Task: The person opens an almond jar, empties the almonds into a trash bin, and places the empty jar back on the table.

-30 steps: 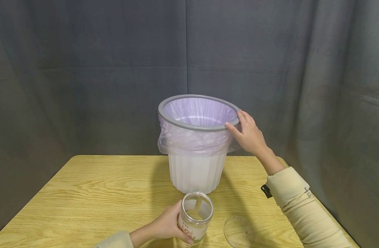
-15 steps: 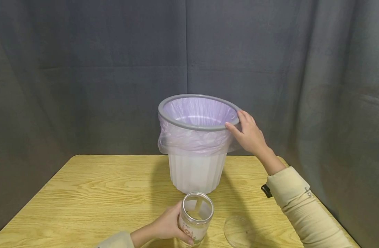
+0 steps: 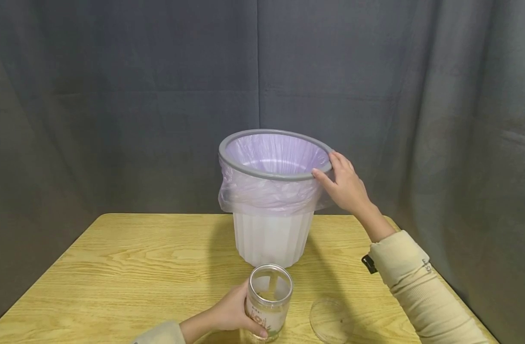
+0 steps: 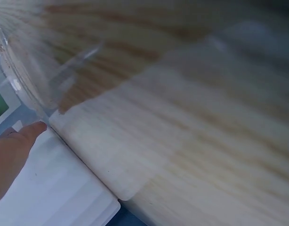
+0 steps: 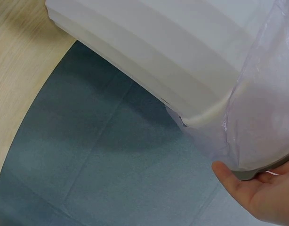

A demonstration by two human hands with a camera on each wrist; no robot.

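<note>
Left hand (image 3: 230,313) round jar (image 3: 268,298)

jar label (image 3: 262,319) print too blurred to read.

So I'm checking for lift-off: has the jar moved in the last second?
Yes, slightly: the jar in the left hand shifted left, away from the lid.
</note>
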